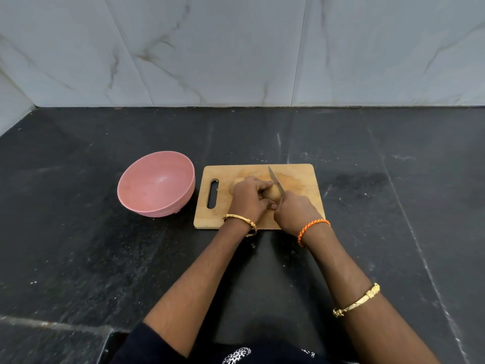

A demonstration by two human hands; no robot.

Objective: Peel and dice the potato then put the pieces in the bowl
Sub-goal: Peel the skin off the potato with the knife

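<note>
Nearest to the camera, two bare forearms reach forward over the dark stone counter (78, 258). The right hand (295, 212) is curled around the handle of a knife (277, 183); the handle itself is hidden in the fist, and the blade points away, lying against the right side of the potato (273, 194). The left hand (249, 199) grasps the potato from above and holds it on the wooden cutting board (296, 177). Just beside the board, on its left, stands the pink bowl (156, 183). Behind, a marbled wall (236, 48) rises.
</note>
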